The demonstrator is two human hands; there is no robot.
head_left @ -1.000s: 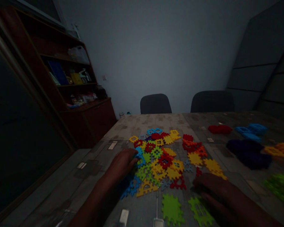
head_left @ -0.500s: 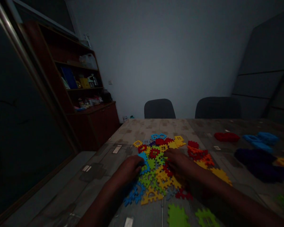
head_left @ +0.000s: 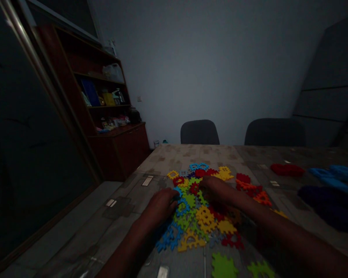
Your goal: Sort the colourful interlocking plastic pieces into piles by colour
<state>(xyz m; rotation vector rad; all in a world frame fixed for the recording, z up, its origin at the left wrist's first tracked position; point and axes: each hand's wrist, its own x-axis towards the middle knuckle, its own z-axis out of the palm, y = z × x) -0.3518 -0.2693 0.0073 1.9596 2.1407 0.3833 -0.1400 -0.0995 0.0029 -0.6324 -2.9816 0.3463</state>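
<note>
Grey tabletop (head_left: 191, 154), toy tiles (head_left: 204, 216), wooden cabinet (head_left: 118, 154)

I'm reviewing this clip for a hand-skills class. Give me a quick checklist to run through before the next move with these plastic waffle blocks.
Left hand touching a blue block: ok.
Right hand on the block pile: ok.
Grip on a block, either hand: cannot tell, too dark.
Red heap and blue heap apart from the pile: ok.
Light on the table: not ok, dim.

Matt plastic tiles (head_left: 204, 216) on a smooth table cover (head_left: 191, 154).
</note>
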